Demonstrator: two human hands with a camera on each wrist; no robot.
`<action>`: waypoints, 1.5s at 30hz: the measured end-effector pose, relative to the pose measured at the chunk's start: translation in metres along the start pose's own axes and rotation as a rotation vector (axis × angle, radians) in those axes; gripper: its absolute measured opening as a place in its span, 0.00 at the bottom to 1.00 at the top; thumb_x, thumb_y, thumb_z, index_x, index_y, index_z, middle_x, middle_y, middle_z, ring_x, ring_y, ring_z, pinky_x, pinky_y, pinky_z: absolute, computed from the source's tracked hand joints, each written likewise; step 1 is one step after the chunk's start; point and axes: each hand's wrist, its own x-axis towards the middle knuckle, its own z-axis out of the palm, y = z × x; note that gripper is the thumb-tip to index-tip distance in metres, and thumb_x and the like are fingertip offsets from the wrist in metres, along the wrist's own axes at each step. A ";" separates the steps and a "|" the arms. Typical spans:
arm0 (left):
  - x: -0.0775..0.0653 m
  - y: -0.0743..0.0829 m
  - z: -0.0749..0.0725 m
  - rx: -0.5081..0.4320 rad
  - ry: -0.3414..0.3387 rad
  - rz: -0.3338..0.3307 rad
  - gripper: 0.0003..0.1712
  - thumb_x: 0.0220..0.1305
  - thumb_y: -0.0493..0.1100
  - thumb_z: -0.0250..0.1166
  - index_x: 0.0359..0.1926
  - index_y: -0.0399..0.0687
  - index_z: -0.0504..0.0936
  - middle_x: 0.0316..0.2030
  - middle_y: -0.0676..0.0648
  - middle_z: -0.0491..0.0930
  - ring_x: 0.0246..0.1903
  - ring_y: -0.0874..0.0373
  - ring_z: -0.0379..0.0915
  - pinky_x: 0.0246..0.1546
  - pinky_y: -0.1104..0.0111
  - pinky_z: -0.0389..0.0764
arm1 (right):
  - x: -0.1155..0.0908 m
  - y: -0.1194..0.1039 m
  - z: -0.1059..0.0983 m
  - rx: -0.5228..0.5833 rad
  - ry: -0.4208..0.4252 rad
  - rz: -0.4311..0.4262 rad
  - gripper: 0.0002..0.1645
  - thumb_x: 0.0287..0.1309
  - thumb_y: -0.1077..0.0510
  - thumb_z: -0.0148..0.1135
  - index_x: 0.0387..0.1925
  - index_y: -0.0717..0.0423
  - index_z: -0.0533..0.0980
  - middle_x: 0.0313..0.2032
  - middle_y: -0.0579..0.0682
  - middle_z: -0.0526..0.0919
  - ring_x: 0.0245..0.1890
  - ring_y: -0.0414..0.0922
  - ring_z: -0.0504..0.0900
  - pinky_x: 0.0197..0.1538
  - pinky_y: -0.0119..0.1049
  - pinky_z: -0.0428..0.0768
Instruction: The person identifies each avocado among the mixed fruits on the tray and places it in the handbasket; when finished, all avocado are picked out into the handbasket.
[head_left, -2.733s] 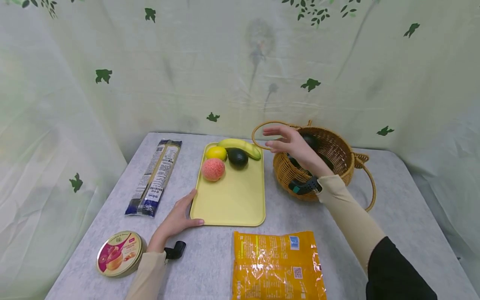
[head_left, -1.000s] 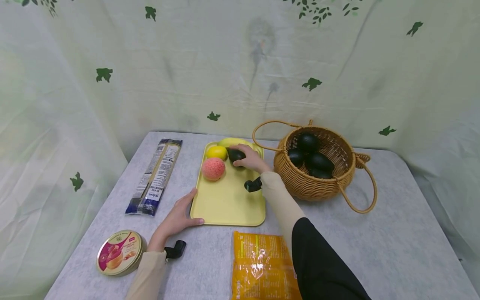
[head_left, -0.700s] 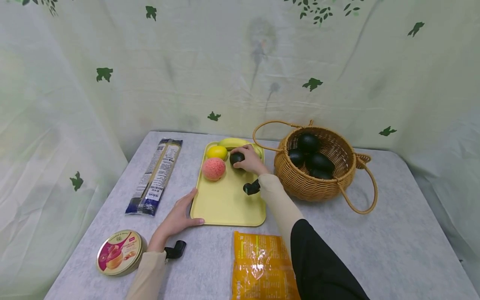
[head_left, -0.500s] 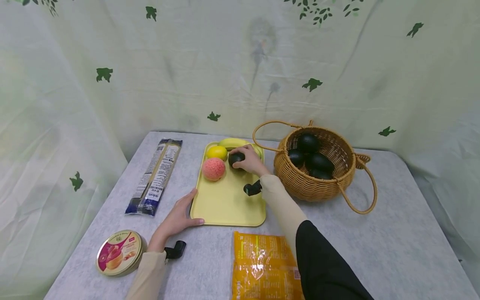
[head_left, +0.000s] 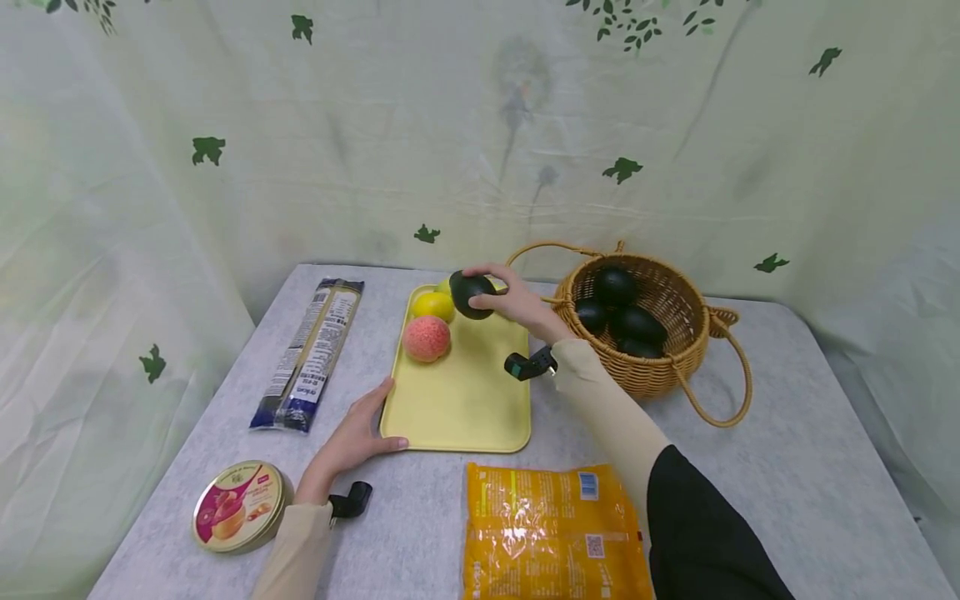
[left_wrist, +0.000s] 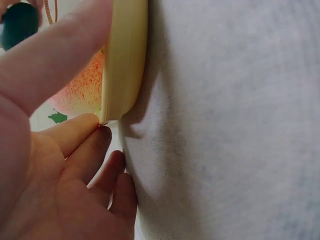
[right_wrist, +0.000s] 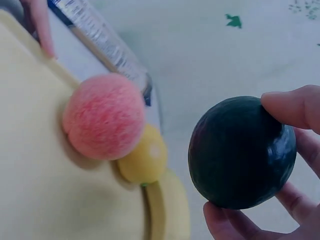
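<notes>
My right hand (head_left: 525,307) holds a dark avocado (head_left: 469,297) above the far end of a yellow tray (head_left: 457,408), thumb and fingers around its sides. In the right wrist view the avocado (right_wrist: 240,152) is off the tray. A pink peach (head_left: 427,338) and a yellow lemon (head_left: 433,307) sit on the tray. Behind the avocado and hand, the banana (right_wrist: 174,205) is mostly hidden in the head view. My left hand (head_left: 352,437) touches the tray's near left corner, thumb at the front edge and fairly straight fingers at the side.
Right of the tray stands a wicker basket (head_left: 645,379) with several dark avocados (head_left: 615,285) and looped handles. A long dark-blue packet (head_left: 309,354) lies left. Near the front are a round tin (head_left: 238,507) and an orange bag (head_left: 555,533).
My right hand went from over the basket to the avocado on the tray, gripped it, and has now lifted it. The left hand has stayed at the tray corner.
</notes>
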 end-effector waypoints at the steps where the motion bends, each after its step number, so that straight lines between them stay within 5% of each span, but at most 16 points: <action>1: 0.000 0.000 0.000 -0.001 0.001 0.000 0.59 0.50 0.48 0.75 0.72 0.31 0.48 0.71 0.32 0.48 0.69 0.35 0.42 0.66 0.43 0.46 | -0.002 -0.003 -0.004 0.017 -0.006 -0.006 0.27 0.60 0.58 0.63 0.62 0.49 0.72 0.66 0.50 0.62 0.54 0.53 0.74 0.55 0.48 0.74; 7: 0.001 0.000 0.000 -0.007 0.003 -0.006 0.59 0.50 0.47 0.75 0.72 0.31 0.48 0.71 0.32 0.48 0.69 0.34 0.41 0.66 0.43 0.45 | -0.019 -0.017 -0.033 0.027 -0.022 -0.044 0.28 0.61 0.56 0.63 0.63 0.48 0.70 0.66 0.48 0.62 0.55 0.53 0.73 0.58 0.50 0.71; 17: 0.002 0.000 -0.001 0.005 0.007 -0.010 0.60 0.49 0.48 0.76 0.72 0.31 0.48 0.71 0.32 0.48 0.69 0.34 0.41 0.66 0.44 0.45 | -0.054 -0.023 -0.095 0.078 -0.023 0.016 0.28 0.62 0.58 0.61 0.64 0.50 0.69 0.65 0.47 0.63 0.56 0.52 0.71 0.54 0.53 0.72; 23: 0.000 0.000 0.000 0.001 0.006 -0.002 0.60 0.49 0.47 0.76 0.72 0.30 0.48 0.71 0.32 0.48 0.69 0.34 0.42 0.66 0.44 0.45 | -0.077 -0.019 -0.133 0.100 -0.002 0.090 0.30 0.65 0.59 0.58 0.67 0.51 0.64 0.65 0.51 0.61 0.59 0.50 0.66 0.58 0.46 0.70; 29: -0.001 0.000 0.001 -0.009 0.000 -0.001 0.60 0.50 0.47 0.75 0.72 0.31 0.48 0.71 0.32 0.48 0.69 0.35 0.42 0.66 0.44 0.45 | -0.102 -0.010 -0.162 0.093 0.030 0.112 0.29 0.67 0.60 0.54 0.68 0.53 0.63 0.67 0.52 0.57 0.56 0.48 0.67 0.49 0.39 0.75; 36: 0.000 0.001 0.001 -0.009 0.006 0.013 0.59 0.50 0.48 0.75 0.72 0.30 0.48 0.71 0.32 0.49 0.69 0.34 0.42 0.66 0.43 0.46 | -0.125 -0.003 -0.182 -0.030 0.086 0.158 0.29 0.67 0.57 0.55 0.67 0.55 0.62 0.66 0.49 0.59 0.54 0.47 0.68 0.49 0.38 0.76; 45: -0.001 0.004 0.000 -0.014 -0.004 0.000 0.59 0.50 0.48 0.75 0.72 0.30 0.48 0.71 0.32 0.48 0.69 0.34 0.41 0.66 0.43 0.45 | -0.132 0.004 -0.181 -0.235 0.098 0.214 0.31 0.66 0.55 0.58 0.67 0.57 0.63 0.67 0.54 0.58 0.53 0.51 0.69 0.46 0.40 0.77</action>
